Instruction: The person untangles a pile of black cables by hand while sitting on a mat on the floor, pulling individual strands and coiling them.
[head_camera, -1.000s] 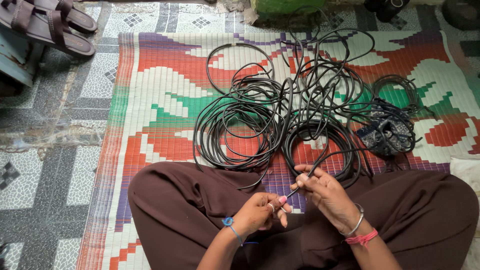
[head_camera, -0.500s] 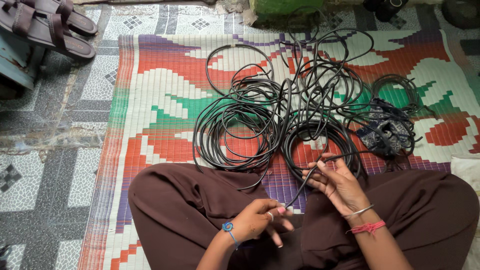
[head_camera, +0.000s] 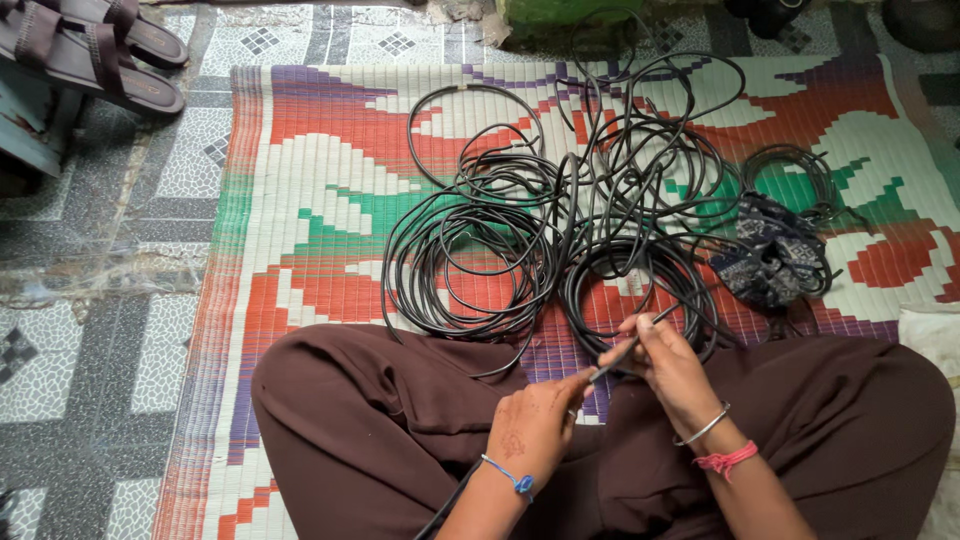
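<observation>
I sit cross-legged in brown trousers on a woven mat. A tangle of black cable lies in loose coils in front of my knees. My right hand pinches one strand of the cable just above my lap. My left hand, palm down with a ring and a blue wrist thread, meets the same strand at its fingertips. A black length also runs down under my left forearm. The right wrist carries a metal bangle and a pink thread.
A dark patterned cloth lies among the coils at the right, beside a smaller cable coil. Brown sandals rest on the patterned tile floor at the top left. A green object stands at the mat's far edge.
My left hand has turned palm down and reached up to the strand. My right hand has slid slightly left along it. The coils on the mat lie as before.
</observation>
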